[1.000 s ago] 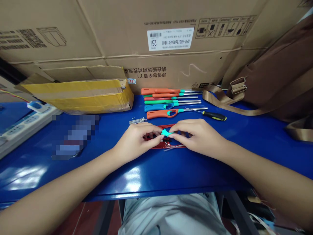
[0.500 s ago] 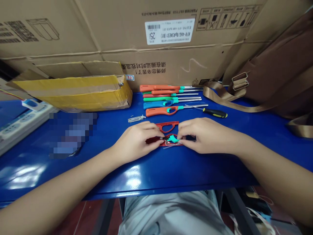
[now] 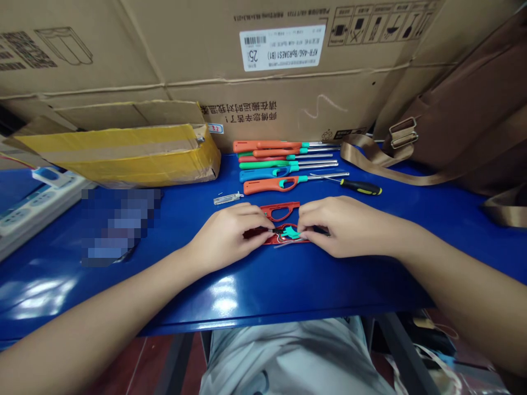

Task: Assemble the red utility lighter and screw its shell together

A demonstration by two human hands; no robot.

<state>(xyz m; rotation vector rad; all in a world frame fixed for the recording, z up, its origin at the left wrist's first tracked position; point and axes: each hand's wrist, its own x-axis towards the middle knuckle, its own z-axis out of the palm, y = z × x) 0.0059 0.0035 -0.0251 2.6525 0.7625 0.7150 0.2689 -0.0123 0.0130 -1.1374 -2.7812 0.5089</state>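
Note:
On the table in front of me lies an opened lighter half-shell in red [image 3: 269, 240], with a turquoise trigger [image 3: 290, 232], a small black part and thin wires in it. My left hand [image 3: 233, 233] is closed in a pinch at the black part, left of the trigger. From the other side, my right hand [image 3: 343, 227] pinches the trigger's right end between thumb and fingers. Just behind sits the other red shell half [image 3: 284, 210], with a trigger-guard loop. A thin metal strip lies along the near edge of the opened shell. Fingers hide both ends of that shell.
Several assembled gas lighters [image 3: 269, 185] lie in a stack behind, beside a black and yellow screwdriver [image 3: 362, 187]. A clear small tube [image 3: 228, 199] is at their left. A yellow-taped box [image 3: 123, 156], power strip [image 3: 37, 211] and brown bag strap [image 3: 382, 167] stand around.
The camera view has shifted slightly. Both hands stay closed at the opened lighter, and the turquoise trigger sits nearly as before.

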